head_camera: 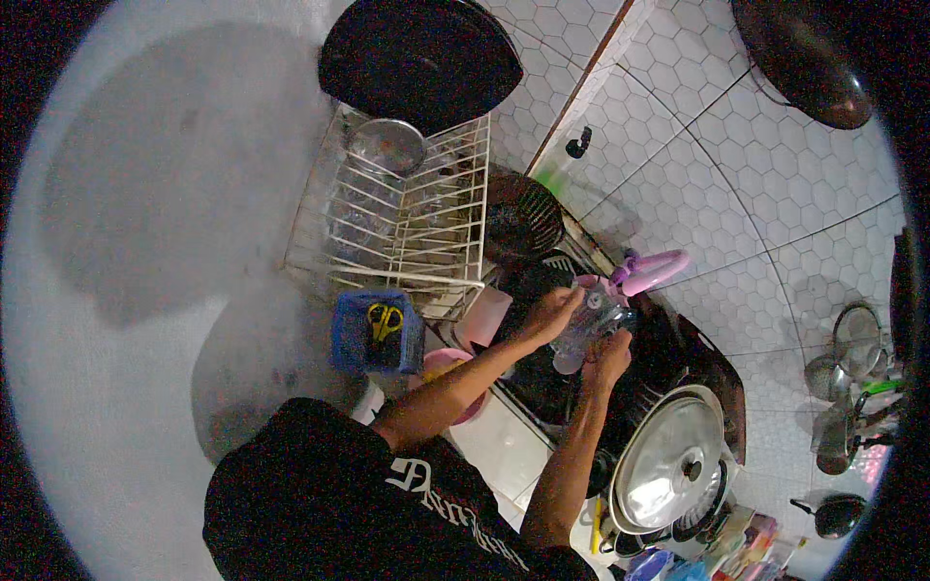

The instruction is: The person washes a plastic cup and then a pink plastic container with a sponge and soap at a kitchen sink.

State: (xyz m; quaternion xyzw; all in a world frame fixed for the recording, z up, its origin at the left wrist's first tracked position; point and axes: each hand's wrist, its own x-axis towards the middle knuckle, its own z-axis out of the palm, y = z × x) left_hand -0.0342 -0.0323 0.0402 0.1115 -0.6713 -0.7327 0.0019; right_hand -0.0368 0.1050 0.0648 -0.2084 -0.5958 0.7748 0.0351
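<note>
My left hand (556,316) and my right hand (609,356) both grip a clear plastic item (590,319), one at each side. It looks like a bag or a thin container; blur hides which. It is held up over a dark cooktop (538,381). Just beyond it is a pink plastic object (657,272) with a looped handle, partly hidden behind the plastic. A pink translucent cup (485,318) stands left of my left hand. Under my left forearm, a pink bowl (445,357) shows only in part.
A white wire dish rack (483,218) stands at the far left, near a blue basket (341,338) with yellow-handled scissors (385,321). A large pot with a metal lid (668,465) sits at right. Utensils including a strainer (857,338) hang along the tiled wall (726,240).
</note>
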